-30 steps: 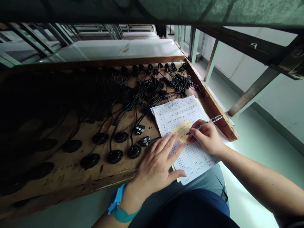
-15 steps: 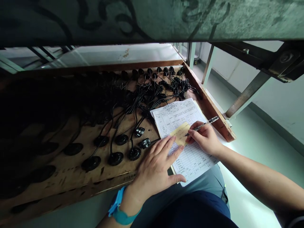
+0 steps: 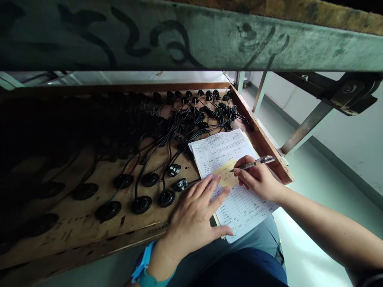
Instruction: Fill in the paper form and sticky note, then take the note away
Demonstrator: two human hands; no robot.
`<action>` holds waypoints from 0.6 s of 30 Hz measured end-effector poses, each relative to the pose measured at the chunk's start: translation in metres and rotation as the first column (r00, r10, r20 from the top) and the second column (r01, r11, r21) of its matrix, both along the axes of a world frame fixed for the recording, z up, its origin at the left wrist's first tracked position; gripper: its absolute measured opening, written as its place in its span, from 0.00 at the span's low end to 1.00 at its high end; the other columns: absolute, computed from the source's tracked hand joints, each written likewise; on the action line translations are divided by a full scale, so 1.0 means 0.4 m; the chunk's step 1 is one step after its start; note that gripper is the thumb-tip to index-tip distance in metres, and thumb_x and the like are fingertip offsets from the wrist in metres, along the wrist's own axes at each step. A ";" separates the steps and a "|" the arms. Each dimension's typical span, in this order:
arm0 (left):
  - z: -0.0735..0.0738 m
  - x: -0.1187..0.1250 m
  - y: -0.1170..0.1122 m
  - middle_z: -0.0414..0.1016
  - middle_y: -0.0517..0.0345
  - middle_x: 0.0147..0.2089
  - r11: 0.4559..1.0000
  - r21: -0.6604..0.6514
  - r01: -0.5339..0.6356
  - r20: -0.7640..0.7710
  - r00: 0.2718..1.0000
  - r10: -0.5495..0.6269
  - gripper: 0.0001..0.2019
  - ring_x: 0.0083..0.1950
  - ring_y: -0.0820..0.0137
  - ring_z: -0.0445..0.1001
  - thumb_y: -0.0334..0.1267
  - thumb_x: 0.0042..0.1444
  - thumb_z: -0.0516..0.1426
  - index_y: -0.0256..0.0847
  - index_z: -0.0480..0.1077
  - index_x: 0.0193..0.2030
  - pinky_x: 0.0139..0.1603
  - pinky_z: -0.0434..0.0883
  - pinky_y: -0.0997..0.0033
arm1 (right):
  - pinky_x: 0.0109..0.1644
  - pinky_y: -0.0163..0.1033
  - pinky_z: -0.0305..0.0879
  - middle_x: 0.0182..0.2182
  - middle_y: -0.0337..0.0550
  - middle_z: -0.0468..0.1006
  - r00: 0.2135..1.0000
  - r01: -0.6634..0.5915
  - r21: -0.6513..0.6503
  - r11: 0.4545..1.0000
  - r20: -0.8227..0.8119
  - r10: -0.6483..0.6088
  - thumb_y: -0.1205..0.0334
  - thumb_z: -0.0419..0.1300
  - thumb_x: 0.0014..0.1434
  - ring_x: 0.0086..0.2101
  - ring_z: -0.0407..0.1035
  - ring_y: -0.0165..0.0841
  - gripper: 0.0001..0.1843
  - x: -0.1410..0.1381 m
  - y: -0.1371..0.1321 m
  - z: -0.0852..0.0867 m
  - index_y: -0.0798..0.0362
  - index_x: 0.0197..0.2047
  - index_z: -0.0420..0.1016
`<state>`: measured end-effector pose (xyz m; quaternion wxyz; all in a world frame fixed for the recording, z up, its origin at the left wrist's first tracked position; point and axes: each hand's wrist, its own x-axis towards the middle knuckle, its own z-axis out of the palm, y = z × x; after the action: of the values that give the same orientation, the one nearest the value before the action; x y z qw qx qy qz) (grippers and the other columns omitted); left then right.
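My right hand (image 3: 255, 177) grips a clear-barrelled pen (image 3: 263, 160), its tip on a small yellow note (image 3: 229, 173) with handwriting on it. Under the note lies a printed form sheet (image 3: 239, 215) with ruled rows, stacked on other paper. My left hand (image 3: 194, 215) is spread flat, its fingertips on the note's left edge and its thumb on the lower part of the form. The papers rest partly over the right end of a wooden tray (image 3: 149, 229) and partly above my lap.
Several round black parts (image 3: 141, 204) with cords stand in the tray, beside a tangle of black cables (image 3: 179, 119). A metal beam (image 3: 215, 44) with dark painted marks crosses overhead. Slanted metal legs (image 3: 306, 129) stand on the right. The tray's left side is in deep shadow.
The view has tilted up slightly, so more of the beam shows. My right hand has shifted the pen a little over the note, showing more handwriting. My left hand stays put.
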<state>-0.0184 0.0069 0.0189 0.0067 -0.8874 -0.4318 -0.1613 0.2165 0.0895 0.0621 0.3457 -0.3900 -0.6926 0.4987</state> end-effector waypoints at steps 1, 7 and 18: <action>0.000 -0.001 0.000 0.61 0.36 0.73 1.000 0.002 0.002 0.002 1.000 -0.002 0.47 0.74 0.41 0.58 0.71 0.51 0.61 0.44 0.65 0.71 0.68 0.65 0.41 | 0.26 0.33 0.66 0.29 0.39 0.73 1.000 -0.019 -0.009 1.000 0.024 0.020 0.51 0.61 0.67 0.24 0.68 0.26 0.14 -0.003 0.002 -0.013 0.55 0.40 0.72; -0.003 -0.001 0.003 0.60 0.37 0.74 1.000 0.010 0.000 -0.008 1.000 0.000 0.46 0.74 0.43 0.58 0.74 0.54 0.55 0.44 0.65 0.71 0.67 0.64 0.42 | 0.26 0.34 0.63 0.25 0.37 0.73 0.996 -0.020 -0.014 1.000 0.085 0.021 0.58 0.63 0.62 0.23 0.67 0.27 0.08 -0.018 0.011 -0.062 0.54 0.35 0.72; 0.006 0.000 0.007 0.62 0.39 0.74 1.000 0.002 0.004 0.002 1.000 -0.004 0.47 0.75 0.44 0.56 0.75 0.54 0.54 0.41 0.67 0.69 0.68 0.64 0.43 | 0.33 0.35 0.68 0.30 0.42 0.77 0.999 -0.011 0.034 0.999 0.030 0.010 0.60 0.62 0.61 0.29 0.70 0.29 0.08 -0.023 0.010 -0.059 0.56 0.33 0.75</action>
<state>-0.0183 0.0099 0.0214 0.0068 -0.8882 -0.4297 -0.1626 0.2073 0.0936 0.0386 0.3391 -0.3880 -0.7081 0.4828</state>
